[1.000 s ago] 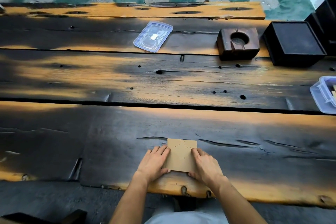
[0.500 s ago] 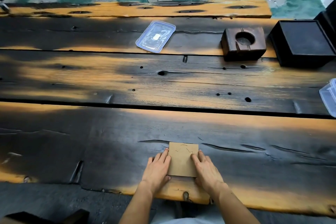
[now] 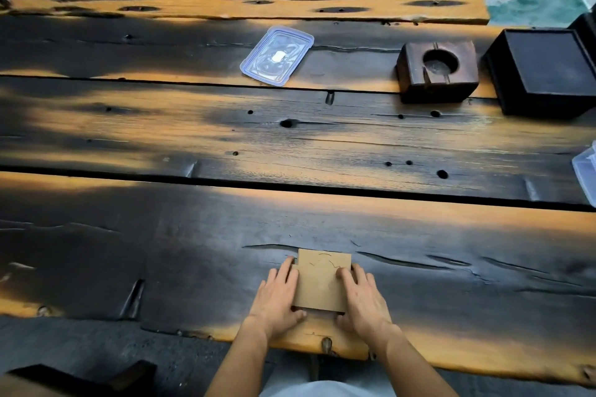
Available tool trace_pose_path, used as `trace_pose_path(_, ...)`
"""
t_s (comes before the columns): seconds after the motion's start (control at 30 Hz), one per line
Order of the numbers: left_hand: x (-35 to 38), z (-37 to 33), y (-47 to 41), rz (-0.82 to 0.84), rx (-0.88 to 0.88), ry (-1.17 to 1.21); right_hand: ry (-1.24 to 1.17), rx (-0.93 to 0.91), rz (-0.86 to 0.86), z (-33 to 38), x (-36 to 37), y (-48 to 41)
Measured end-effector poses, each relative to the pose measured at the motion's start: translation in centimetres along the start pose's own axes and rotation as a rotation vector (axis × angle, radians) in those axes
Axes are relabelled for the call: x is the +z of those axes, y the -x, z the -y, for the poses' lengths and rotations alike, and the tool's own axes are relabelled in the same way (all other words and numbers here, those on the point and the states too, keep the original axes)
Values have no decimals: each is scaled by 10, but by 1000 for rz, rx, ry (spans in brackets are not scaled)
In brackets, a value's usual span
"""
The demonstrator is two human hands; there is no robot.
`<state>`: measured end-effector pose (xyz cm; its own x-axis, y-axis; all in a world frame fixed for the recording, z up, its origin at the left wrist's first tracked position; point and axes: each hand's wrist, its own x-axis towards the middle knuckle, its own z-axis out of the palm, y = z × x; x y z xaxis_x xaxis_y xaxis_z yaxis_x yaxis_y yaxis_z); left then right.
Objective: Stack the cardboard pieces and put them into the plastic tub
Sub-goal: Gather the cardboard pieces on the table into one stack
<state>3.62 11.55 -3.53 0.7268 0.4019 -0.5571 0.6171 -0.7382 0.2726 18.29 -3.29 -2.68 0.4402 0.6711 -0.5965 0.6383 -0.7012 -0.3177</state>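
The stacking step looks nearly done: the cardboard stack (image 3: pixel 322 284) lies flat near the table's (image 3: pixel 193 251) near edge, squared between the left hand (image 3: pixel 277 296) and right hand (image 3: pixel 362 300), whose nearly straight fingers press its sides without clasping it. Next it needs a firm pinch and a carry to the plastic tub (image 3: pixel 585 171) at the right edge, well apart. The stack is tan, thin and roughly square, with faint cut lines on top.
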Motion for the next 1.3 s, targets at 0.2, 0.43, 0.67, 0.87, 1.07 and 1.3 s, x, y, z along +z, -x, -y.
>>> trace_pose_path(0.2,-7,-18,6,-330,-429,799,-503,370,-187,8,-6,0)
trace_pose_path(0.43,-19,-29,-10,-225,-648,1003,-528,581,-128,29,-12,-8)
trace_pose_path(0.67,-14,-17,-14,-158,-695,1068,-591,632,-163,22,-15,-10)
trace_pose_path(0.87,-5,-18,-18,-117,-686,1131,-692,556,-98,13,-14,-11)
trace_pose_path(1.07,0,-29,-23,-57,-651,1099,-867,479,-103,4,0,-12)
trace_pose_path(1.3,-9,-55,-78,-257,-492,1569,-1071,486,-322,-18,-24,-51)
